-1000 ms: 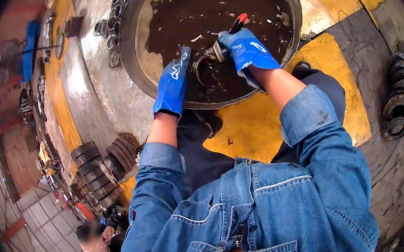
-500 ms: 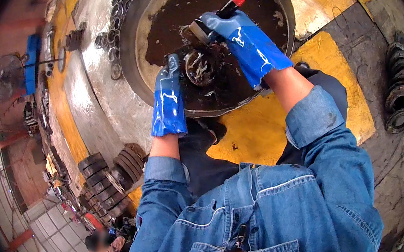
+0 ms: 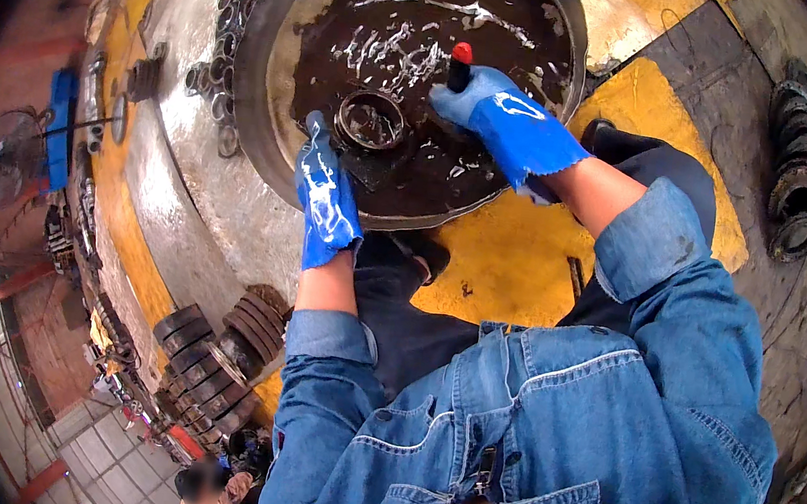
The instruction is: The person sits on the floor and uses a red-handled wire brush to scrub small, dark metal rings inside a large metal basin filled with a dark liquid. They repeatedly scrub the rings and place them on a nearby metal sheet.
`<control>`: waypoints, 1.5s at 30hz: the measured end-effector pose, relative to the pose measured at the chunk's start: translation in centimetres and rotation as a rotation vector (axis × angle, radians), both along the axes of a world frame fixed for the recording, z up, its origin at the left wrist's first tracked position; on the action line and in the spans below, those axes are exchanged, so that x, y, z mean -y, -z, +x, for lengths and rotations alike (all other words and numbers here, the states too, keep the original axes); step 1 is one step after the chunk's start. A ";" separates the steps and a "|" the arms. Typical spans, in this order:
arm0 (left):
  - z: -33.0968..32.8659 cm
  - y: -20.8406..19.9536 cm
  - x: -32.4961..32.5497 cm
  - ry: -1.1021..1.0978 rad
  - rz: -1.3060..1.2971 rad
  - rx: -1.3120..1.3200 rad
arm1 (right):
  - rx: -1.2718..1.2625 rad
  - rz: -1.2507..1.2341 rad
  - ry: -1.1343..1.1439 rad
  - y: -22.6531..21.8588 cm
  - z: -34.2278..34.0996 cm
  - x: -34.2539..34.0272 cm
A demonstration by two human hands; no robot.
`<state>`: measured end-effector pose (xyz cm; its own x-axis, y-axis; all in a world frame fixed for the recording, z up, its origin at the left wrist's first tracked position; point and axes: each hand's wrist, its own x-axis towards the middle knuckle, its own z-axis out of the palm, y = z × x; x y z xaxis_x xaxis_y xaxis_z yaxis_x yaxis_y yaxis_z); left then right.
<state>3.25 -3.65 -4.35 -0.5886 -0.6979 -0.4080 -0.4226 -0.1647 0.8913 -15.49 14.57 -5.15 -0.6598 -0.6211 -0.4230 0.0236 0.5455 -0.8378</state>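
One open metal ring (image 3: 376,108), located in dark liquid (image 3: 413,178) within a round metal pan (image 3: 255,83). One blue-gloved left hand (image 3: 326,187), positioned at the ring's near-left side; whether the ring is gripped cannot be told. One red-tipped black brush handle (image 3: 461,66), held by a blue-gloved right hand (image 3: 502,108). Smaller rings (image 3: 223,64), clustered on the floor left of the pan.
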 end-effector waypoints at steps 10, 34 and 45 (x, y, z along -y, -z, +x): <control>-0.8 0.1 -1.1 -0.190 0.377 -0.182 | 0.241 -0.451 -0.236 -1.9 2.6 1.3; 0.6 -0.9 -0.3 -0.010 0.355 -0.284 | -0.229 0.151 -0.046 1.2 -2.6 0.8; 0.3 -0.7 -0.5 -0.144 0.345 -0.232 | 0.320 -0.424 -0.211 -1.8 1.9 0.8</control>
<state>3.54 -3.15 -3.63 -0.5985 -0.6254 -0.5006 -0.1688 -0.5124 0.8420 -13.54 13.77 -3.38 -0.3829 -0.8846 -0.2663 0.2395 0.1834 -0.9534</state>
